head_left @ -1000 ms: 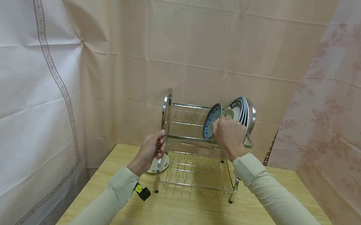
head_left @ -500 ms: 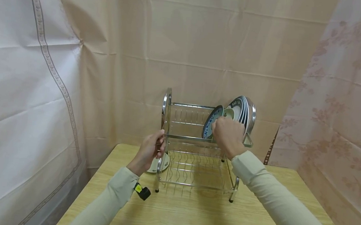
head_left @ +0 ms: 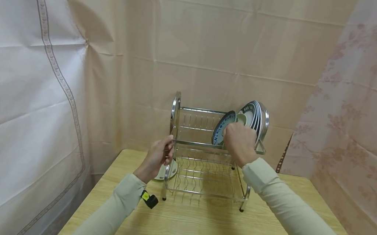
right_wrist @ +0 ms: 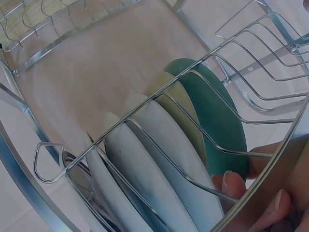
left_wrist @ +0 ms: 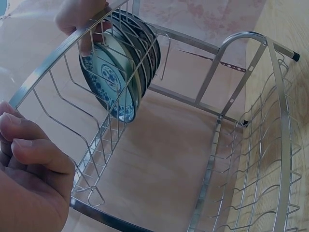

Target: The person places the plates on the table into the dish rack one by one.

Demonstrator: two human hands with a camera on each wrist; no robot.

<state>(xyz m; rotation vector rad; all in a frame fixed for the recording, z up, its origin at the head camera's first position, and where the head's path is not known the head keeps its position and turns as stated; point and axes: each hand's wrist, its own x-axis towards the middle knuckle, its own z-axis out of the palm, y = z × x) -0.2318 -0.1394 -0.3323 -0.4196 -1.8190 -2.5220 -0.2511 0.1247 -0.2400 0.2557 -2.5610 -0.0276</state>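
Observation:
A two-tier metal dish rack [head_left: 203, 145] stands on the table. On its upper tier, my right hand [head_left: 241, 143] pinches a blue-patterned plate [head_left: 220, 131] near its front edge, with the thumb on the patterned face in the left wrist view. The plate stands on edge, leaning right; its teal underside [right_wrist: 219, 104] shows in the right wrist view. Just right of it is a pale green dish [head_left: 242, 118], then several dark-rimmed and white plates [head_left: 256, 113]. My left hand [head_left: 155, 155] holds the left end of the upper front rail, fingers curled.
A pale plate [head_left: 161, 173] with small dark marks lies on the wooden table [head_left: 196, 228], beside the rack's left legs. The lower tier [head_left: 200, 178] has upright wire dividers. Cloth curtains [head_left: 201, 41] hang behind and at both sides.
The blue-patterned plate's top edge has tipped to the right, toward the pale green dish. My right hand keeps its grip nearly in place, and my left hand has stayed put.

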